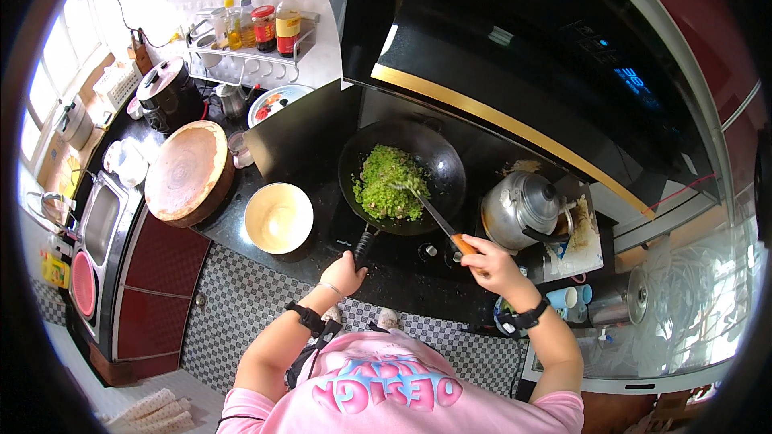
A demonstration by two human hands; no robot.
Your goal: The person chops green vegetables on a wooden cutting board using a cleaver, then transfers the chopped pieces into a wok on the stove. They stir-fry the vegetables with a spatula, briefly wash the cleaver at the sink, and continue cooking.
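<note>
A dark wok (445, 163) sits on the gas stove, holding a heap of finely chopped green vegetable (386, 184) with small brownish bits mixed in. My left hand (342, 277) grips the wok's black handle (363, 247) at the near side. In my right hand (496, 265) is the wooden grip of a metal spatula (439, 216). The spatula's blade rests in the green heap, with some of the food covering it. Left of the wok stands a cream-coloured bowl (278, 218), with no food visible inside.
An aluminium kettle (517, 208) stands close to the right of the wok. A range hood (482, 102) overhangs the back. To the left are a thick round wooden chopping board (188, 172), a pressure cooker (169, 93) and a sink (101, 217). Bottles and jars (264, 29) fill a wall rack.
</note>
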